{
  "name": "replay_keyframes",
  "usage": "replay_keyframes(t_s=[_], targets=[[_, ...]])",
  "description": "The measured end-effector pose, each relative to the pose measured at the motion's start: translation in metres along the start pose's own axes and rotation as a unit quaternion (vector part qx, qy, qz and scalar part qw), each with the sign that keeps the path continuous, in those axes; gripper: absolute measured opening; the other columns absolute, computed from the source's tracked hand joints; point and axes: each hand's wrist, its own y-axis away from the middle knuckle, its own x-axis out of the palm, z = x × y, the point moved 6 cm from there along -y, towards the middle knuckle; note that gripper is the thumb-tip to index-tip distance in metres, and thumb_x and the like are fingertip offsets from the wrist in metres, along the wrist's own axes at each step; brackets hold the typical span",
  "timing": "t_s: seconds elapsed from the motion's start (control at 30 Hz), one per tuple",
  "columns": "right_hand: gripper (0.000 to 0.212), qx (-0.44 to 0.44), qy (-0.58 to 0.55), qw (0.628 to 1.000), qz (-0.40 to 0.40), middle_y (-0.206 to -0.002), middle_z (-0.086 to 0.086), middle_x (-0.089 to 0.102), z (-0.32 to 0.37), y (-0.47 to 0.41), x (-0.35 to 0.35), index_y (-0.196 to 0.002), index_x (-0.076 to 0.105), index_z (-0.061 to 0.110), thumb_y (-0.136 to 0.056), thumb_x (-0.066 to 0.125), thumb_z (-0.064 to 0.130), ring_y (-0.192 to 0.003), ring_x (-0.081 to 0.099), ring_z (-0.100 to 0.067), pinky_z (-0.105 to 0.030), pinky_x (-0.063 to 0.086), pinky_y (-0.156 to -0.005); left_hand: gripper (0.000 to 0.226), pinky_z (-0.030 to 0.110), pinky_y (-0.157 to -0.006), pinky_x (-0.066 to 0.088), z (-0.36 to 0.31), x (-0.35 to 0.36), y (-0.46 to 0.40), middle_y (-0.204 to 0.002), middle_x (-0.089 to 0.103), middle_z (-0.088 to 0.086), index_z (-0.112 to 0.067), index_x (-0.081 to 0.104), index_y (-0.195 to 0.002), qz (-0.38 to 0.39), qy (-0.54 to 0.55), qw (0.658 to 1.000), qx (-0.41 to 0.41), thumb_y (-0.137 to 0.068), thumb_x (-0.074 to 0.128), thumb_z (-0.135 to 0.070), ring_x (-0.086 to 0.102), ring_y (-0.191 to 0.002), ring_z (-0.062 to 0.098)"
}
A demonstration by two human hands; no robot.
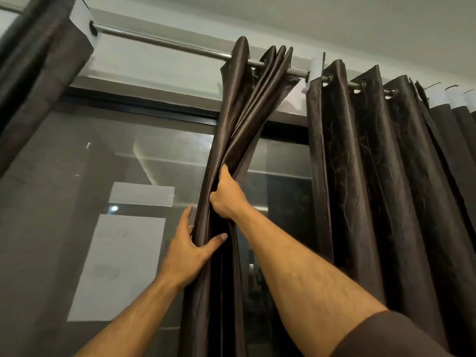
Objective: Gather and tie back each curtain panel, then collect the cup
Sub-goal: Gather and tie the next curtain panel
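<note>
A dark brown satin curtain panel (pixel 247 104) hangs bunched from the metal rod (pixel 164 43) in front of the window. My right hand (pixel 226 197) grips its gathered folds from the right at mid height. Just below, my left hand (pixel 188 251) wraps the left side of the same bundle, thumb across the front and fingers behind the fabric. A second panel of the same cloth (pixel 373 163) hangs spread out to the right. No cup is in view.
A grey curtain (pixel 33 73) hangs at the upper left. Behind the panels is a dark glass door (pixel 77 155) with two white paper sheets (pixel 118 266) stuck on it. A white-topped curtain (pixel 458 119) hangs at the far right.
</note>
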Motion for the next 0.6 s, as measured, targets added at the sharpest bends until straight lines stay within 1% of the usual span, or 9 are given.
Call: replay_keyframes(t_s=[0.07, 0.17, 0.23, 0.27, 0.33, 0.4, 0.47, 0.53, 0.6], targets=[[0.057, -0.013, -0.002, 1.0, 0.006, -0.121, -0.018, 0.064, 0.015, -0.002, 0.019, -0.145, 0.037, 0.015, -0.094, 0.052, -0.005, -0.11, 0.064, -0.038, -0.049, 0.055, -0.094, 0.096, 0.038, -0.091, 0.061, 0.001, -0.021, -0.003, -0.119, 0.07, -0.009, -0.035, 0.024, -0.159, -0.012, -0.026, 1.0, -0.002, -0.084, 0.084, -0.034, 0.073, -0.101, 0.009], [0.054, -0.03, -0.011, 0.999, 0.017, -0.118, -0.016, 0.066, 0.037, -0.005, 0.048, -0.141, 0.042, 0.016, -0.093, 0.053, -0.006, -0.108, 0.065, -0.037, -0.052, 0.055, -0.096, 0.083, 0.031, -0.081, 0.062, 0.006, -0.054, -0.003, -0.11, 0.072, -0.009, -0.039, 0.027, -0.155, -0.02, -0.046, 0.999, -0.002, -0.091, 0.076, -0.019, 0.075, -0.093, 0.009], [0.056, -0.038, -0.026, 0.999, 0.021, -0.119, -0.013, 0.066, 0.05, -0.008, 0.064, -0.141, 0.045, 0.018, -0.092, 0.054, -0.007, -0.109, 0.065, -0.035, -0.049, 0.056, -0.097, 0.078, 0.036, -0.083, 0.063, 0.011, -0.073, -0.003, -0.108, 0.074, -0.006, -0.04, 0.031, -0.152, -0.018, -0.043, 0.999, -0.005, -0.092, 0.071, -0.012, 0.076, -0.094, 0.01], [0.057, -0.042, -0.031, 0.998, 0.023, -0.121, -0.012, 0.066, 0.058, -0.009, 0.07, -0.141, 0.046, 0.019, -0.091, 0.053, -0.008, -0.111, 0.064, -0.033, -0.046, 0.056, -0.097, 0.076, 0.039, -0.085, 0.063, 0.013, -0.083, -0.003, -0.11, 0.075, -0.006, -0.041, 0.033, -0.151, -0.017, -0.042, 0.999, -0.005, -0.091, 0.069, -0.011, 0.076, -0.096, 0.01], [0.057, -0.055, -0.032, 0.998, 0.029, -0.124, -0.01, 0.067, 0.074, -0.012, 0.083, -0.14, 0.05, 0.018, -0.09, 0.052, -0.008, -0.114, 0.064, -0.033, -0.04, 0.056, -0.095, 0.073, 0.039, -0.085, 0.062, 0.016, -0.103, -0.003, -0.111, 0.075, -0.009, -0.042, 0.038, -0.147, -0.022, -0.047, 0.999, -0.003, -0.088, 0.068, -0.012, 0.075, -0.099, 0.01], [0.059, -0.072, -0.022, 0.996, 0.039, -0.132, -0.012, 0.065, 0.092, -0.016, 0.094, -0.144, 0.051, 0.018, -0.09, 0.051, -0.007, -0.12, 0.062, -0.034, -0.039, 0.054, -0.099, 0.068, 0.032, -0.081, 0.061, 0.018, -0.121, -0.003, -0.108, 0.074, -0.014, -0.043, 0.043, -0.141, -0.032, -0.048, 0.998, -0.005, -0.085, 0.069, -0.014, 0.074, -0.097, 0.006], [0.068, -0.085, -0.005, 0.995, 0.056, -0.143, -0.013, 0.06, 0.11, -0.02, 0.105, -0.155, 0.042, 0.021, -0.092, 0.052, -0.004, -0.127, 0.058, -0.035, -0.039, 0.051, -0.103, 0.064, 0.023, -0.072, 0.059, 0.02, -0.135, -0.003, -0.105, 0.072, -0.022, -0.049, 0.046, -0.132, -0.04, -0.053, 0.998, -0.006, -0.086, 0.07, -0.011, 0.072, -0.094, 0.001], [0.072, -0.092, 0.011, 0.993, 0.078, -0.144, -0.013, 0.058, 0.124, -0.024, 0.117, -0.159, 0.035, 0.023, -0.094, 0.054, -0.002, -0.125, 0.059, -0.036, -0.04, 0.053, -0.104, 0.06, 0.025, -0.072, 0.059, 0.021, -0.147, -0.003, -0.103, 0.072, -0.023, -0.05, 0.048, -0.128, -0.044, -0.054, 0.998, -0.01, -0.088, 0.07, -0.011, 0.073, -0.091, 0.001], [0.069, -0.089, 0.017, 0.992, 0.086, -0.14, -0.014, 0.061, 0.131, -0.025, 0.125, -0.158, 0.039, 0.022, -0.095, 0.054, -0.001, -0.121, 0.062, -0.036, -0.042, 0.054, -0.102, 0.056, 0.028, -0.074, 0.06, 0.021, -0.156, -0.002, -0.102, 0.072, -0.024, -0.047, 0.051, -0.128, -0.042, -0.055, 0.998, -0.011, -0.089, 0.07, -0.012, 0.073, -0.09, 0.001]])
